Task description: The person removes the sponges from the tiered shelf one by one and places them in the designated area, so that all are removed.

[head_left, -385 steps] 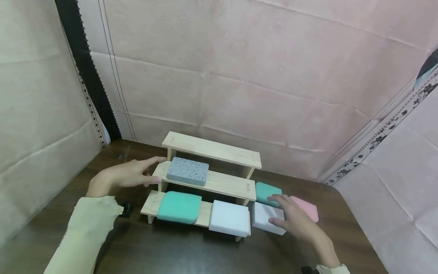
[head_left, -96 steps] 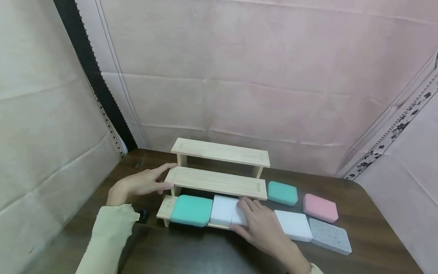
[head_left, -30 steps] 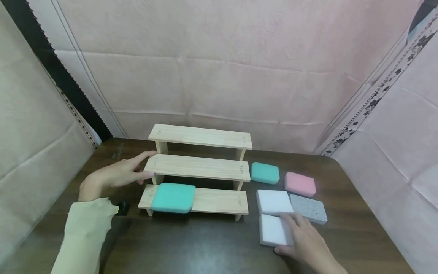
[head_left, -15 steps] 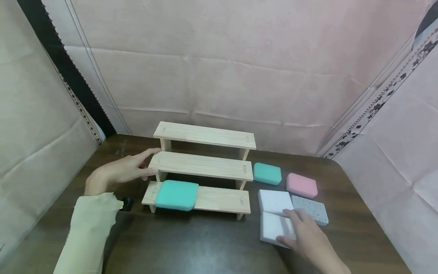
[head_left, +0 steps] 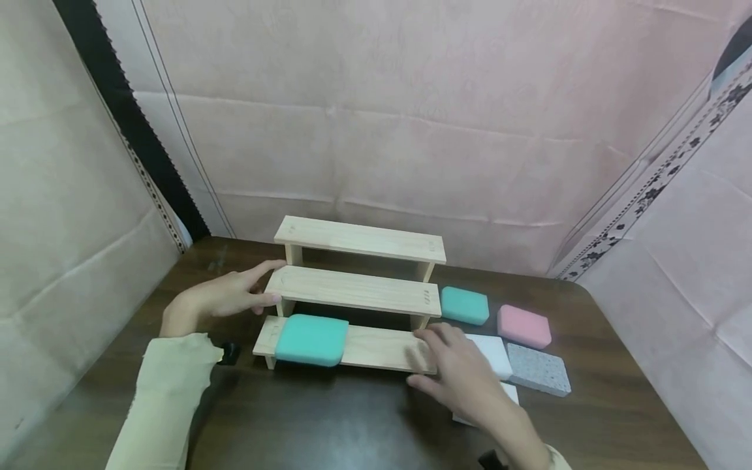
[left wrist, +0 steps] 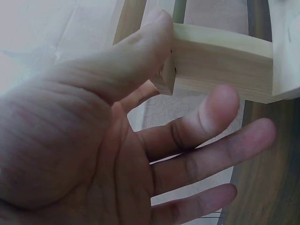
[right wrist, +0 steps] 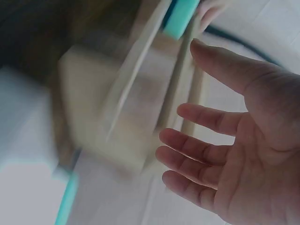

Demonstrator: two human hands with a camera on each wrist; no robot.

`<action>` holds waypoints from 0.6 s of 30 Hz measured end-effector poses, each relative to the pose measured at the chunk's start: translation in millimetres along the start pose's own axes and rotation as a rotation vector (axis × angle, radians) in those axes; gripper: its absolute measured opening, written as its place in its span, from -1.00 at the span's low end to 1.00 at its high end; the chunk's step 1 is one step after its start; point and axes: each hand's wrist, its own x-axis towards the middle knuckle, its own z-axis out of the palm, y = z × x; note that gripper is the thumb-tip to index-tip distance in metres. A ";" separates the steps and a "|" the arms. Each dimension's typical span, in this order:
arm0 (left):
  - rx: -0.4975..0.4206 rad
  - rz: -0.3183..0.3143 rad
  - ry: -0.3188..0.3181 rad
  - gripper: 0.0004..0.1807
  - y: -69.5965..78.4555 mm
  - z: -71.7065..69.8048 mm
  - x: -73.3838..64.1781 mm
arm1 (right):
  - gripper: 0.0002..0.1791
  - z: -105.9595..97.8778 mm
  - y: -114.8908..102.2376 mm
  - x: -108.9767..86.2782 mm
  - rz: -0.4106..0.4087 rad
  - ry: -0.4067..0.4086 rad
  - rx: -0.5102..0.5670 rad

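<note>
My left hand pinches the left end of the middle step of a three-tier wooden stand between thumb and index finger. In the left wrist view the thumb lies against the wood and the other fingers are loose. A teal rounded block sits on the left part of the bottom step. Over that step's right end hovers my right hand, fingers spread, holding nothing. Partly behind it on the table are two white blocks, a farther white block and a nearer white block.
Right of the stand lie another teal block, a pink block and a speckled grey block. Pale cloth walls enclose the dark wooden table at the back and sides.
The speckled block went from the middle step to the table, and the white block from the bottom step too. Within the last second, my right hand left the nearer white block and moved left.
</note>
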 end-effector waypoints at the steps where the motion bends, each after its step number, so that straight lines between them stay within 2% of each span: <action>1: -0.004 -0.004 0.001 -0.11 -0.3 0.1 -0.2 | -0.26 1.6 -7.6 7.6 -0.037 -0.005 0.015; 5: -0.014 -0.004 0.010 -0.12 -1.1 1.4 -1.3 | -0.25 11.5 -37.4 37.1 -0.135 -0.071 0.053; 9: -0.032 0.008 0.013 -0.12 -0.1 4.1 -0.4 | -0.20 23.2 -60.1 57.5 -0.193 -0.111 0.052; 18: -0.043 0.005 0.024 -0.13 1.6 0.9 -3.6 | -0.11 42.5 -94.4 79.7 -0.191 -0.144 0.036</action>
